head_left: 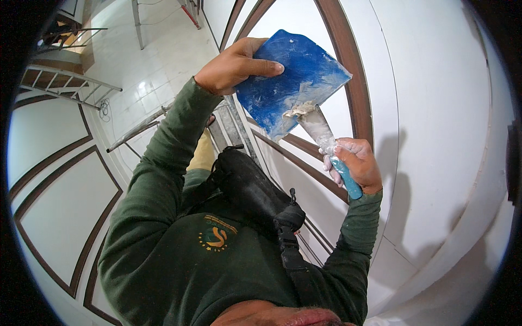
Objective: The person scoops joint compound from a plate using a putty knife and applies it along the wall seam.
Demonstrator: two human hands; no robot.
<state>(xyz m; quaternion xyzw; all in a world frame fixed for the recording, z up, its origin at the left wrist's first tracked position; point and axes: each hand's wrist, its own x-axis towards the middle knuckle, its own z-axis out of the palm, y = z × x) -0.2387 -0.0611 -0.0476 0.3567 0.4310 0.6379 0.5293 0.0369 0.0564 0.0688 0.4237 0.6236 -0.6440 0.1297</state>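
My left hand (236, 66) grips the upper left edge of a blue flat putty board (288, 68), thumb on top and fingers out of sight underneath. White and grey smears cover the board, thickest toward its near edge. My right hand (356, 163) is closed round the teal handle (346, 178) of a putty knife (318, 127), and pale compound coats some of its fingers. The knife's blade rests against the board's near right side. A lump of beige putty (300, 110) sits where blade and board meet.
Close on my right is a white wall (435, 108) with dark brown trim (353, 65). A black bag (244, 185) hangs at my waist. Metal rails (133, 130) stand beside me, above a tiled floor (147, 92). A metal ladder (70, 84) is farther left.
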